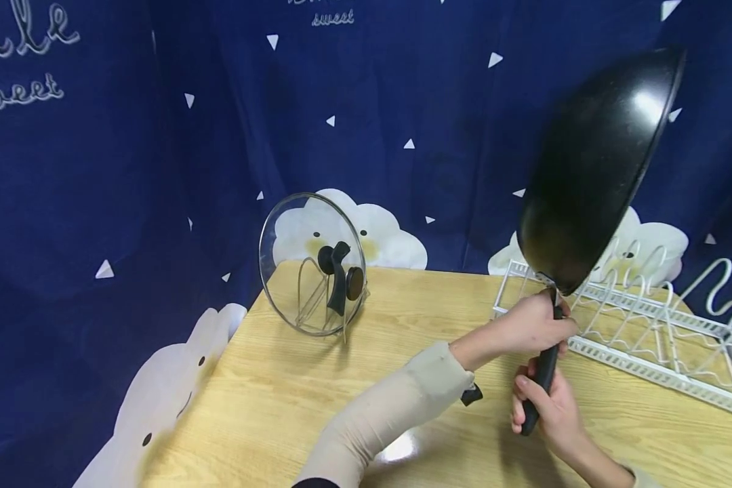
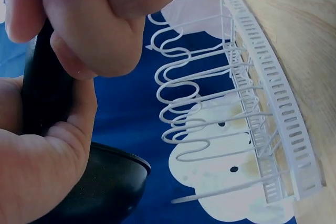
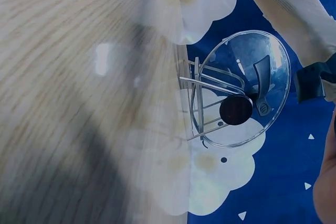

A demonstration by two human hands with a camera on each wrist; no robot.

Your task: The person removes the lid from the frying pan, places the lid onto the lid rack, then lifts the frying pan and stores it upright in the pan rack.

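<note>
A black wok (image 1: pixel 604 149) is held up above the table, tilted on its side with its bowl uppermost and its handle (image 1: pixel 547 369) slanting down. My left hand (image 1: pixel 533 325) grips the handle close to the bowl. Lower down, my right hand (image 1: pixel 552 407) holds the handle near its end, thumb lying along it. From the left wrist, the left hand (image 2: pixel 42 166) is wrapped round the handle, with right-hand fingers (image 2: pixel 94 19) above it. Only a sliver of the right hand (image 3: pixel 325 187) shows in the right wrist view.
Behind the hands at the right stands a white wire rack (image 1: pixel 659 332) with wavy dividers. At the table's far left, a glass lid (image 1: pixel 287 285) with a black handle leans upright in a small wire stand (image 1: pixel 301 315). A blue curtain (image 1: pixel 366 156) hangs behind the wooden table (image 1: pixel 268 413).
</note>
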